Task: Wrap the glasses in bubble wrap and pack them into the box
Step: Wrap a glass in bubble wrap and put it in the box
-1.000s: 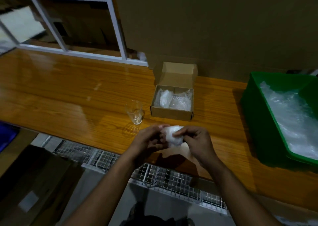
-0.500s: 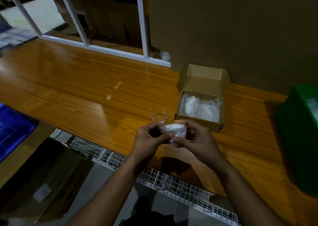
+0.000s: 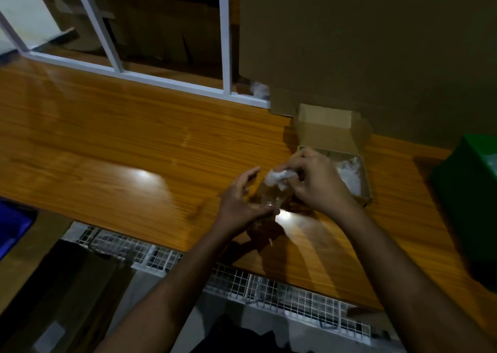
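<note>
- Cardboard box (image 3: 363,188) sits open on the wooden bench (image 3: 107,150), far right of the hands, with wrapped white bundles (image 3: 349,176) already inside.
- Right hand (image 3: 314,183) has its grip closed around a bubble-wrapped glass (image 3: 278,177), held above the bench just left of the box.
- Left hand (image 3: 242,199) is spread open just beside the bundle; whether it touches is unclear.
- A bare clear glass (image 3: 267,199) seems to stand between the hands, blurred.
- Judged remaining: place this bundle, then wrap that glass.
</note>
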`<state>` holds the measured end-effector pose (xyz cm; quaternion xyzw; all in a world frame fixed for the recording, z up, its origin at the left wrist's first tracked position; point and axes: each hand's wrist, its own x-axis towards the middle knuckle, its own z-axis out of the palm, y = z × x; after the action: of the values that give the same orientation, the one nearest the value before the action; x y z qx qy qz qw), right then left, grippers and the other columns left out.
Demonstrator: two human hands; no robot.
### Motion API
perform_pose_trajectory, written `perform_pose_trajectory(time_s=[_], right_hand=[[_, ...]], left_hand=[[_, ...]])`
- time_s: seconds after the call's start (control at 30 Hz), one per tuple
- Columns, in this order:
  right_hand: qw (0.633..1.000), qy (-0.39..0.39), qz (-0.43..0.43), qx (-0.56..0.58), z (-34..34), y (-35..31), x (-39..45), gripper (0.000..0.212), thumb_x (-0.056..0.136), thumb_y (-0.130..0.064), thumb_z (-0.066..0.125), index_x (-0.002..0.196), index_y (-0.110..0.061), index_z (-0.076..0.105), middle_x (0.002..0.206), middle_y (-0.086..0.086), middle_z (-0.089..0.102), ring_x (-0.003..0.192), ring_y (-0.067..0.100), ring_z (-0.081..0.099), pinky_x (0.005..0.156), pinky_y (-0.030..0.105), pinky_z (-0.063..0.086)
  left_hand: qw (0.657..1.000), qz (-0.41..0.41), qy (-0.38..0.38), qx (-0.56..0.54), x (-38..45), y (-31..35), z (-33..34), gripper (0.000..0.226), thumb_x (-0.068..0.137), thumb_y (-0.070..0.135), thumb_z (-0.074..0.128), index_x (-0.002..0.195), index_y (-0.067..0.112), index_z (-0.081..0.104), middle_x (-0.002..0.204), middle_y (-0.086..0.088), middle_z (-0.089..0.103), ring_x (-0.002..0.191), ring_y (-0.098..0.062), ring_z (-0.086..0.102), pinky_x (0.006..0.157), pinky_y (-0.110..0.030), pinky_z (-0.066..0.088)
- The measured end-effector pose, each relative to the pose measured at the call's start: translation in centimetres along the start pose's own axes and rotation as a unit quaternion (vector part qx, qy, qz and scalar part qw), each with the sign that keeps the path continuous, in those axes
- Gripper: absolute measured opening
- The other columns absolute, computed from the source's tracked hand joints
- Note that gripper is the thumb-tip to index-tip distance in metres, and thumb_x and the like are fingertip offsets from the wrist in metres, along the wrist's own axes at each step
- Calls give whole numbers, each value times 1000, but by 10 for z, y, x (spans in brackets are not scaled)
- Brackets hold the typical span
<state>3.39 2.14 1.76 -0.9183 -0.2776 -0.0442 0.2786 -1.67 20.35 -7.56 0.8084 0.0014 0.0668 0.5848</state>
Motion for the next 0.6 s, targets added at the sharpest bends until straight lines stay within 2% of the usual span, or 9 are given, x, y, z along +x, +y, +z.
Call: perform_pose_trajectory(time_s=[0.07, 0.1, 0.2, 0.3, 0.37, 0.5, 0.6], right_hand=[[993, -72, -12, -95, 0, -10, 9, 32, 86, -8, 68, 111, -27, 75, 104, 2, 67, 96, 18, 60, 94, 41, 49], [986, -94, -12, -134, 2, -16, 12, 33, 86, -10, 69, 113, -28, 75, 104, 3, 69, 97, 21, 62, 92, 41, 50], [960, -97, -26, -262, 6, -27, 16, 32, 87, -24, 68, 116, -35, 71, 98, 4, 67, 93, 26, 62, 72, 33, 46], [936, -114, -22, -331, 7, -32, 22, 28, 86, -34, 67, 114, -37, 71, 91, -1, 70, 88, 24, 66, 63, 29, 39], [921, -146, -28, -360, 12, -36, 26, 23, 88, -37, 66, 110, -34, 72, 83, -2, 66, 83, 23, 66, 60, 29, 39], [899, -201, -34, -388, 26, -37, 32, 22, 93, -35, 61, 109, -24, 69, 93, 2, 67, 91, 25, 66, 64, 30, 41], [903, -211, -32, -372, 27, -31, 35, 21, 90, -38, 65, 108, -28, 70, 82, -2, 56, 86, 22, 63, 63, 30, 39]], left_hand=[[999, 4, -38, -14, 8, -5, 6, 81, 63, 37, 91, 132, 40, 50, 125, 14, 64, 117, -2, 61, 93, -25, 54], [999, 7, -50, -13, 10, -5, 7, 77, 66, 29, 92, 129, 41, 50, 120, 18, 65, 112, 4, 62, 90, -22, 55], [998, 13, -58, -20, 13, -9, 7, 74, 66, 20, 93, 126, 37, 52, 114, 16, 67, 102, 15, 61, 84, -13, 53], [997, 14, -57, -50, 13, -11, 7, 75, 64, 21, 94, 128, 31, 56, 113, 16, 69, 101, 12, 63, 83, -14, 53], [996, 0, -55, -74, 14, -15, 9, 74, 63, 14, 94, 127, 28, 59, 112, 16, 70, 103, 6, 66, 84, -18, 55], [993, -10, -60, -106, 14, -22, 14, 74, 63, 6, 92, 129, 17, 60, 117, 1, 73, 108, -12, 69, 91, -40, 59], [994, 2, -57, -95, 15, -21, 13, 71, 63, 12, 94, 124, 28, 62, 117, 4, 72, 109, -11, 69, 92, -43, 58]])
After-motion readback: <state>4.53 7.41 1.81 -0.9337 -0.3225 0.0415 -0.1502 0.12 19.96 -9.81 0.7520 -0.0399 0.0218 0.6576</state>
